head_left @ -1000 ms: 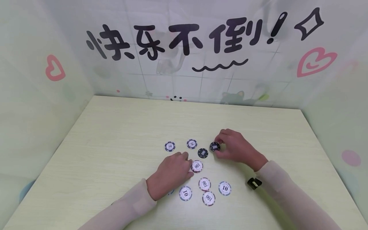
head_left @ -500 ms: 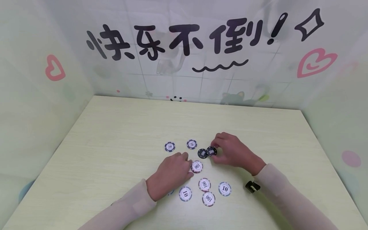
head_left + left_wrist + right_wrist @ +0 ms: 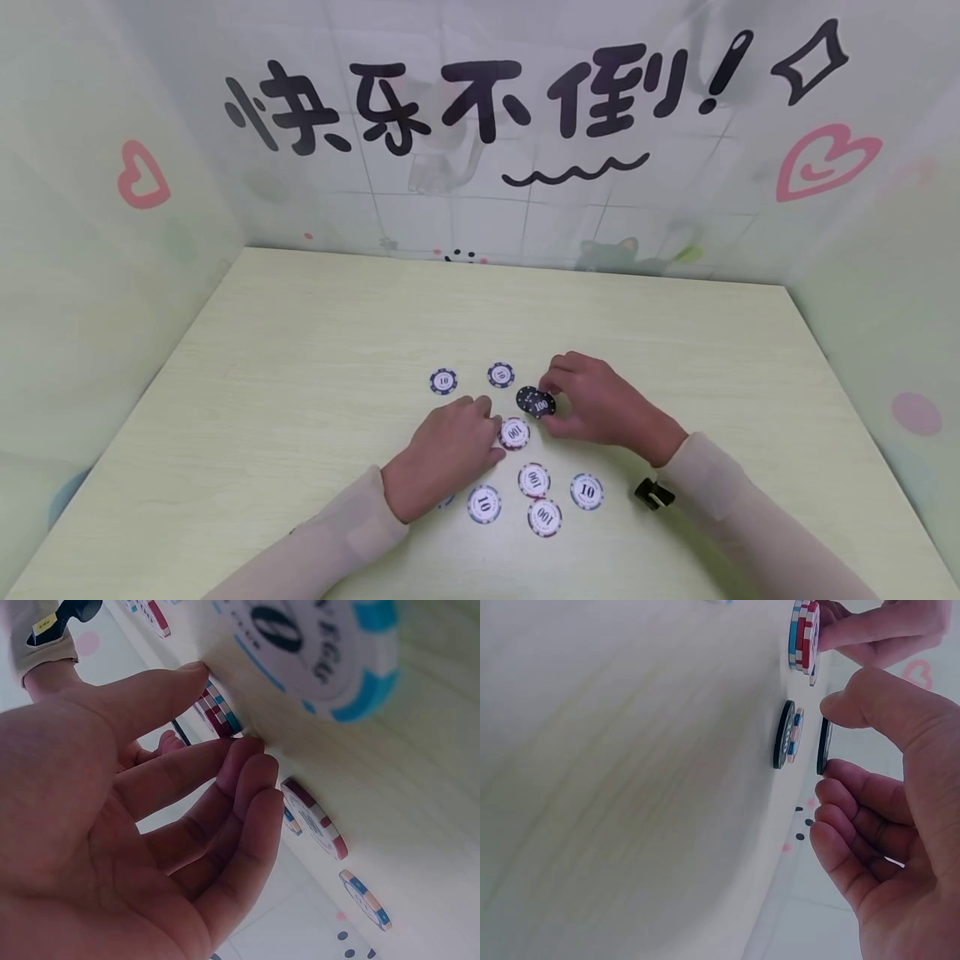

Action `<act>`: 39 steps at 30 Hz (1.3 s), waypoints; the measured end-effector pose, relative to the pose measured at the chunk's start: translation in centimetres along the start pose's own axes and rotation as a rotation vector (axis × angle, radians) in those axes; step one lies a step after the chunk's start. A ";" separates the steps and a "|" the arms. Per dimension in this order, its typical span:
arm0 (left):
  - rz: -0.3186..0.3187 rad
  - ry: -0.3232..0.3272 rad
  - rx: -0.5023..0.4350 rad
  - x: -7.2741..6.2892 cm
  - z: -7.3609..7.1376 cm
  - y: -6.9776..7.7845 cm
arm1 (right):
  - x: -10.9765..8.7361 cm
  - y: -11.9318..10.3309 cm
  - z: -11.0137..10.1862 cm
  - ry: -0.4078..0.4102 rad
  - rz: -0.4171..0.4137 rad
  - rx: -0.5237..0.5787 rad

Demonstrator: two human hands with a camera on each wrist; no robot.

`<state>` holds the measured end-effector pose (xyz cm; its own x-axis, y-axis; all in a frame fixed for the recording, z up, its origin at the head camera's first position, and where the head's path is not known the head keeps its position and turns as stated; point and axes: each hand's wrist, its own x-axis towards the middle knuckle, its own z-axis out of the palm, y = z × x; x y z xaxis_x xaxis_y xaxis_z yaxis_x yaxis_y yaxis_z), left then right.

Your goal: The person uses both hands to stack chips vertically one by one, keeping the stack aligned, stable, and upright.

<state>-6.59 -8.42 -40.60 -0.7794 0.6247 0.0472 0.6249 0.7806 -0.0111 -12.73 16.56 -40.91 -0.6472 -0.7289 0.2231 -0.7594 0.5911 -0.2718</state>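
Between thumb and index finger my right hand (image 3: 592, 398) pinches a black poker chip (image 3: 542, 407) marked 100. In the right wrist view this held chip (image 3: 825, 746) is off the table, apart from a second black chip (image 3: 782, 735) lying flat. From the head, it partly covers that lower black chip (image 3: 524, 398). My left hand (image 3: 448, 454) has its thumb and index finger at opposite sides of a small chip stack (image 3: 514, 434) topped by a white 100 chip. Red and blue edges of the stack (image 3: 217, 709) show in the left wrist view.
Two dark-blue 10 chips (image 3: 443, 382) lie beyond the left hand. Nearer are two white 100 chips (image 3: 534, 481), touching, and light-blue-edged 10 chips (image 3: 587, 492); one is mostly hidden under the left wrist. A printed cloth (image 3: 450, 217) stands behind the table (image 3: 337, 333).
My right hand has carried the black chip left and toward me, so it now overlaps the other black chip from above. My left hand has stayed at the stack.
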 end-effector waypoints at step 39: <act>0.011 0.038 -0.009 -0.1 0.3 -0.2 | 0.9 -2.7 1.4 -0.082 -0.104 0.037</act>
<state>-6.61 -8.67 -40.87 -0.7706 0.6316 0.0849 0.6337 0.7736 -0.0033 -11.18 13.84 -41.24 -0.5561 -0.8125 0.1748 -0.8183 0.4985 -0.2860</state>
